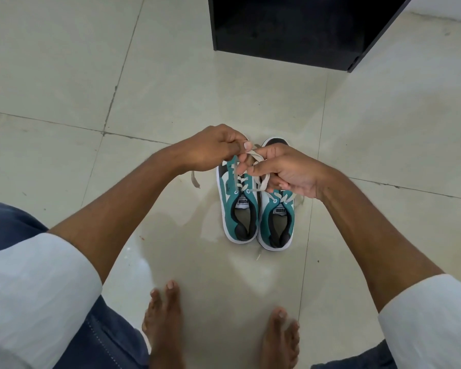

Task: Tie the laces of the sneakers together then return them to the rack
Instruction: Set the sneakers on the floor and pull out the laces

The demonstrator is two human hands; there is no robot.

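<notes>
- My left hand [210,149] is clenched, thumb and fingers pinching a lace [253,155] above the toes of the sneakers [256,209].
- My right hand [285,169] grips the laces too: forefinger and thumb hold the crossing strand, and the curled lower fingers keep a loop that hangs down past my palm.
- The 2 hands are almost touching, with the lace crossing between them.
- The 2 sneakers stand side by side on the floor [64,75], sides touching, heels toward me, toes toward the rack [290,27].
- They are teal and white with dark heels and a label on each tongue.
- From the eyelets the pale laces rise into my hands; I cannot tell if a knot is formed yet.
- 1 loose lace end [194,179] trails on the tile left of the left sneaker, under my left wrist.
- The rack, a black box-like unit, stands on the floor beyond the sneakers, well apart from them.
- My bare feet [163,315] are on the tile near the heels of the sneakers.
- My white sleeves [37,288] are pushed up, forearms bare.
</notes>
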